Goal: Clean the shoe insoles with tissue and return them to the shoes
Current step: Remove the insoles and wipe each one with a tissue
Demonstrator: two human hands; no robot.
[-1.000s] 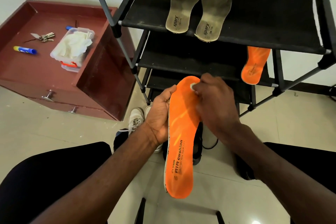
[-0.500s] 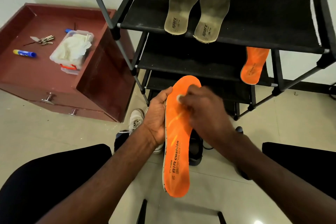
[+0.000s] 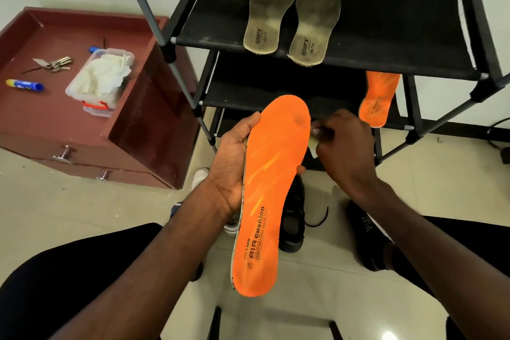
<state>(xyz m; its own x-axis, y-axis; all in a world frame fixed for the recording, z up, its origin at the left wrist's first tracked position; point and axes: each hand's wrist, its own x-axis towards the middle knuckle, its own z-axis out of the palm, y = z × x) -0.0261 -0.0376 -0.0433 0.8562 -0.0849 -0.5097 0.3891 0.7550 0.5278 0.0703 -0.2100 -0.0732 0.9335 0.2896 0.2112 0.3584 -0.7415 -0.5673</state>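
**Tissue coming off the toe of the insole**

We are holding the orange insole (image 3: 271,188) upright in our left hand (image 3: 234,163), thumb curled over its left edge and fingertips wrapping round from behind, toe at twelve o'clock. Our right hand (image 3: 345,152) is now sitting at the insole's three o'clock edge, fingers pinching a small wad of tissue (image 3: 313,143). Half a second ago that wad was pressing on the forefoot; it is now clear of the orange face, so we are judging one wiping stroke finished. A dark smudge is showing near the toe, so more wiping is probably needed. The second orange insole (image 3: 378,99) is lying on the middle shelf of the rack (image 3: 414,22) at two o'clock, the grey pair (image 3: 292,14) on top, and the black shoes (image 3: 292,218) are waiting on the floor below.
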